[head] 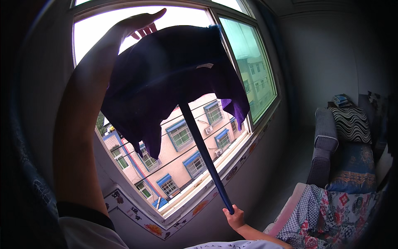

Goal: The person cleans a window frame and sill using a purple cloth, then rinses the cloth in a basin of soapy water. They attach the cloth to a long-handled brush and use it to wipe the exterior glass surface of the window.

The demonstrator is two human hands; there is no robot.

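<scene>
My right hand [235, 217] grips the lower end of a dark blue broom handle [205, 154] that slants up in front of the window. A dark purple cloth [174, 65] with a small pale label drapes over the broom's head, its corners hanging down. Blue bristles [214, 29] poke out at the cloth's upper right corner. Raised high on the left, my left hand [141, 25] is at the cloth's top left edge with the thumb spread away from the fingers. Whether those fingertips touch the cloth is hard to tell. Most of the broom head is hidden.
Behind the cloth is an opened window with a pale sill [205, 183], crossed by thin horizontal bars. A green-tinted sliding pane [253, 68] fills its right side. A grey sofa arm [325, 130], a wavy-striped cushion [351, 124] and patterned bedding [329, 214] are to the right.
</scene>
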